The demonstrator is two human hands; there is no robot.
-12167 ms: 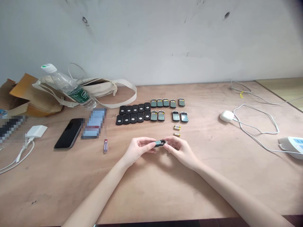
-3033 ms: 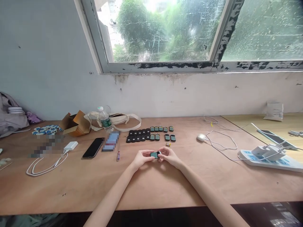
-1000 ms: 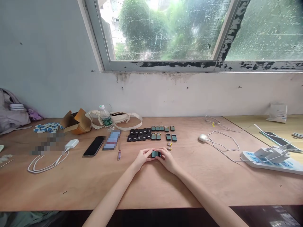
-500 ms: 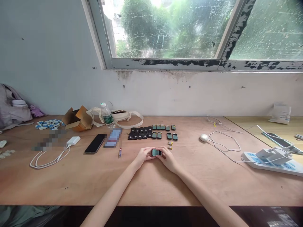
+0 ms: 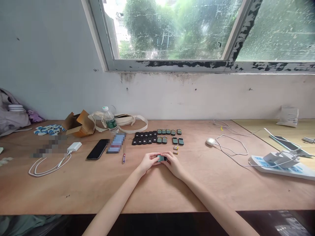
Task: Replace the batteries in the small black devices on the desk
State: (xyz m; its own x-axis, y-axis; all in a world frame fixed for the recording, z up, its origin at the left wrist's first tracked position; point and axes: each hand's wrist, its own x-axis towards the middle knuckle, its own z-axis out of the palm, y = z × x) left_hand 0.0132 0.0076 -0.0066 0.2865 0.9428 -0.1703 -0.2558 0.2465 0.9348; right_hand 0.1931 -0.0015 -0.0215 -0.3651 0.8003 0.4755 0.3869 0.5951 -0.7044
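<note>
Between my two hands is a small black case with a grey-green panel, gripped at both ends. My left hand is closed on its left end, with the thumb lying over the panel. On the other end, the fingers of my right hand pinch the black part. Just beyond the right hand lie two small yellow-and-silver batteries. Further back are several similar cases with panels showing, and to their left, rows of black cases. A small screwdriver lies left of my hands.
Left of the screwdriver lie a black phone and a blurred blue item. A water bottle, a white strap bag and an open cardboard box stand behind. To the right are a white cable and a power strip.
My left thumb has moved rightward onto the panel of the held case. The whole view has shifted slightly; both hands still grip the case in nearly the same place.
</note>
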